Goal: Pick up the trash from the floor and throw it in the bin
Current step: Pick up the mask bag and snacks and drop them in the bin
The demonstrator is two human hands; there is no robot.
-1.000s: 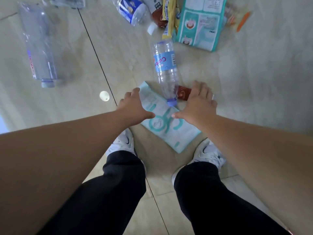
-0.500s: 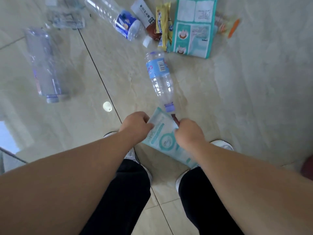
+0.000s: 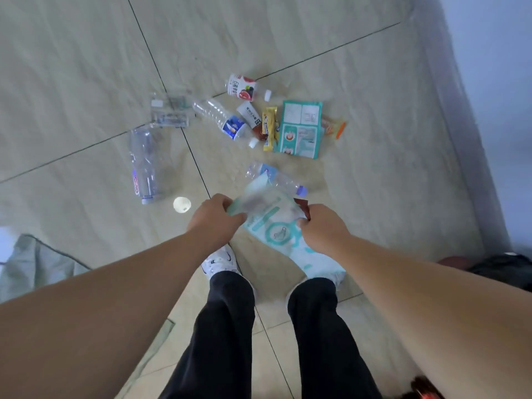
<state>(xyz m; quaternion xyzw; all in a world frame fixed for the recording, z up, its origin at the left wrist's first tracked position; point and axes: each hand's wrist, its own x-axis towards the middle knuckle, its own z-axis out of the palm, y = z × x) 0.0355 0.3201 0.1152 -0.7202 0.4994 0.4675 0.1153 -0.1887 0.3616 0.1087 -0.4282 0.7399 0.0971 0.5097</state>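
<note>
Both hands hold a white and teal plastic package (image 3: 276,228) lifted off the floor above my feet. My left hand (image 3: 214,218) grips its left edge. My right hand (image 3: 324,227) grips its right edge together with a small dark red wrapper (image 3: 302,204). A clear bottle with a blue label (image 3: 276,180) lies on the tiles just beyond the package. No bin is in view.
More litter lies farther off: a large clear bottle (image 3: 145,165), a bottle with a blue label (image 3: 226,122), a fruit-print bottle (image 3: 244,87), a teal packet (image 3: 300,129), a yellow wrapper (image 3: 270,128), a white cap (image 3: 182,204). A wall runs along the right.
Both hands closed on the package and lifted it from the floor. The view rose and pulled back, so more of the litter and the wall came into sight.
</note>
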